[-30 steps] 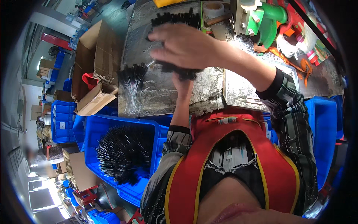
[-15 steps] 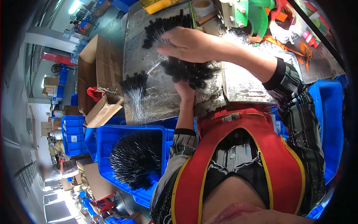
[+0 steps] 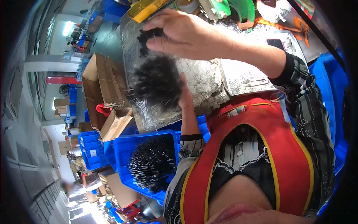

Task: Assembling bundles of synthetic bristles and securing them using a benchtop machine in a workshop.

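Observation:
A thick bundle of black wire-stemmed brushes [image 3: 156, 82] is in my left hand [image 3: 185, 93], whose thumb shows along its right side. The bundle is blurred and its underside hidden. Farther off, my right hand [image 3: 181, 35] curves over a smaller bunch of black brushes [image 3: 146, 39], with fingers on one side and thumb on the other. My palm hides part of that bunch. Pale wire stems [image 3: 146, 112] of another bunch lie on the worn table [image 3: 203, 80], partly behind the left-hand bundle.
Below the table edge, a blue bin [image 3: 121, 158] holds a large mass of black brushes [image 3: 153, 162]. An opened cardboard box [image 3: 108, 82] stands left. A yellow tray [image 3: 145, 11], green machine part [image 3: 242, 11] and dark phone [image 3: 276, 44] are beyond. Another blue bin [image 3: 328, 97] is right.
My left hand has swung its bundle leftward, over the bunch with pale stems. My right hand has shifted slightly left, around the far bunch. The whole view has also shifted.

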`<state>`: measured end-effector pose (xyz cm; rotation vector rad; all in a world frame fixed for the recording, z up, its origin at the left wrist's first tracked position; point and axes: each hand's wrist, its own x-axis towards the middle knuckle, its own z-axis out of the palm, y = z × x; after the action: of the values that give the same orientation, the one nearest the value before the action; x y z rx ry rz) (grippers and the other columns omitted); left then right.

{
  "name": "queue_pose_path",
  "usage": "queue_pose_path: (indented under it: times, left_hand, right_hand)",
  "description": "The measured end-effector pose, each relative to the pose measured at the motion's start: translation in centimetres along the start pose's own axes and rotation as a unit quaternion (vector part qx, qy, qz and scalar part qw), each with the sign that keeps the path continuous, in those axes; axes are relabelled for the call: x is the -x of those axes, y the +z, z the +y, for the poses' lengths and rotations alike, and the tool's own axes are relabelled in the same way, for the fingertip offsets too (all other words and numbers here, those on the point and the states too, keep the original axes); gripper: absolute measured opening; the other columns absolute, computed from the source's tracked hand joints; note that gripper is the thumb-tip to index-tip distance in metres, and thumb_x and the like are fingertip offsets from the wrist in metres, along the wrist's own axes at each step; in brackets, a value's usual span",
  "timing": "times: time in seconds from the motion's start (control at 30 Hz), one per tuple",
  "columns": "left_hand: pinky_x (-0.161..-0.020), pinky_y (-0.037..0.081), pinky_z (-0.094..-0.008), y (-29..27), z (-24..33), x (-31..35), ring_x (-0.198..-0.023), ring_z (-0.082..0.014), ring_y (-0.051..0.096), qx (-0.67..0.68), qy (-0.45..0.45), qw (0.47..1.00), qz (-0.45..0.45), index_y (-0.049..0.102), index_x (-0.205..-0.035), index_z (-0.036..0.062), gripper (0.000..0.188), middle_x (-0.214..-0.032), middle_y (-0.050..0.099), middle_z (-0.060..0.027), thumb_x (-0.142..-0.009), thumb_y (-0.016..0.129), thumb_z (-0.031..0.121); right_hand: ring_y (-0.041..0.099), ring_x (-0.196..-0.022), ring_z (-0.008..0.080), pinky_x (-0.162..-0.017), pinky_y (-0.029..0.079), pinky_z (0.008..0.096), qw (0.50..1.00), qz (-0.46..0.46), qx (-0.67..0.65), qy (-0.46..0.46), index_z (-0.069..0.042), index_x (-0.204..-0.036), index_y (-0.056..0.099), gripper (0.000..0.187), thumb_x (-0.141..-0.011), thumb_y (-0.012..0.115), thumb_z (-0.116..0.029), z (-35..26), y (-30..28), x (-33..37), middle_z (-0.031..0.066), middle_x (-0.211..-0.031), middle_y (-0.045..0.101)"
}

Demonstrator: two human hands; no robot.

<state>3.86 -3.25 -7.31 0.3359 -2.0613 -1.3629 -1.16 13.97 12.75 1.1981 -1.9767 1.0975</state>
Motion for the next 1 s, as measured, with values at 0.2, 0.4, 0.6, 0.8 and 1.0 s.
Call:
queue_pose_path:
  times: [0.2,0.4,0.6,0.8,1.0]
  left_hand:
    - [-0.065,0.043,-0.0251,0.8,-0.1,-1.7,-0.073,-0.0123,0.052,0.086,-0.078,0.989,-0.087,0.054,-0.088,0.0001,0.015,-0.079,0.055,-0.0041,-0.077,0.061,0.007]
    - [-0.073,0.045,-0.0336,-3.1,-1.8,-3.2,-0.086,-0.0248,0.057,-0.069,0.169,0.968,-0.173,0.053,-0.100,-0.0030,0.035,-0.099,0.057,-0.0164,-0.073,0.062,0.017]
    - [-0.082,0.044,-0.0321,-7.3,7.1,-3.6,-0.099,-0.0175,0.053,-0.372,-0.119,0.759,-0.521,0.037,-0.122,-0.0024,0.058,-0.115,0.049,-0.0145,-0.074,0.063,0.018]
    - [-0.085,0.040,-0.0291,-11.0,5.6,-2.0,-0.100,-0.0219,0.053,-0.116,-0.268,0.829,-0.476,0.046,-0.114,-0.0096,0.049,-0.107,0.056,-0.0152,-0.075,0.065,0.012]
    - [-0.095,0.035,-0.0366,-16.5,3.8,-3.2,-0.111,-0.0269,0.047,0.209,-0.351,0.886,-0.221,0.049,-0.118,-0.0010,0.042,-0.119,0.049,-0.0176,-0.079,0.060,0.013]
  right_hand:
    - [0.054,-0.094,0.0282,-0.081,0.044,0.0352,0.998,0.003,-0.045,0.043,0.000,-0.099,0.055,0.027,-0.077,0.060,-0.015,1.0,0.9,3.8,0.0149,-0.097,0.056]
    - [0.055,-0.094,0.0255,-0.080,0.046,0.0336,0.984,-0.017,-0.134,-0.116,-0.002,-0.084,0.062,0.027,-0.058,0.062,-0.011,-0.2,5.3,6.4,0.0118,-0.097,0.059]
    - [0.046,-0.108,0.0279,-0.090,0.039,0.0383,0.968,-0.111,-0.071,-0.214,-0.006,-0.065,0.064,0.015,-0.056,0.066,-0.017,0.8,9.9,8.2,0.0094,-0.105,0.056]
    - [0.045,-0.087,0.0239,-0.076,0.035,0.0381,0.954,-0.212,0.168,-0.127,-0.015,-0.056,0.062,0.015,-0.061,0.057,-0.028,3.4,13.8,13.5,0.0058,-0.081,0.053]
    - [0.046,-0.087,0.0261,-0.070,0.038,0.0354,0.982,-0.151,0.107,-0.032,-0.011,-0.055,0.060,0.014,-0.060,0.058,-0.024,2.0,13.2,11.4,0.0080,-0.084,0.051]
